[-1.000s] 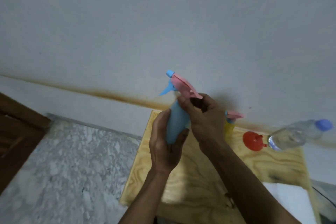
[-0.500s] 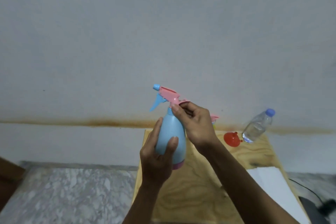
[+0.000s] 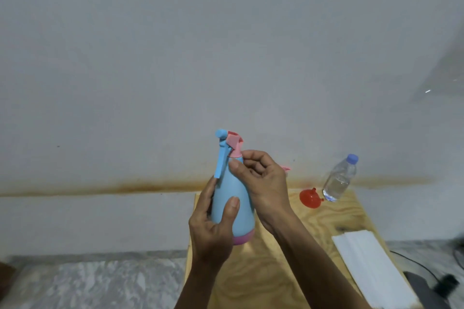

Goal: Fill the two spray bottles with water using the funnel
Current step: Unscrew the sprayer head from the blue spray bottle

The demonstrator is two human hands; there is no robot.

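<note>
The blue spray bottle (image 3: 232, 204) is held upright in the air above the near part of the wooden board (image 3: 263, 271), its pink base lowest and its pink-and-blue trigger head on top, the blue trigger lever hanging down its left side. The left hand (image 3: 211, 236) grips the bottle's body from below and behind — thumb pressed across the front, fingers wrapped round the far side. The right hand (image 3: 266, 183) is up at the neck, thumb and curled fingertips at the pink collar just under the trigger head; whether they actually pinch the collar or only touch it cannot be told.

Behind the right hand, at the far edge of the wooden board, a sliver of pink — the trigger head of a second spray bottle (image 3: 285, 168) — shows; the rest is hidden. Farther right along that far edge the red funnel (image 3: 310, 198) lies on its side, and just beside it stands a clear water bottle (image 3: 339, 179) with a blue cap, partly filled. On the board's right side, nearer the person, lies a stack of white paper (image 3: 371, 266).
</note>
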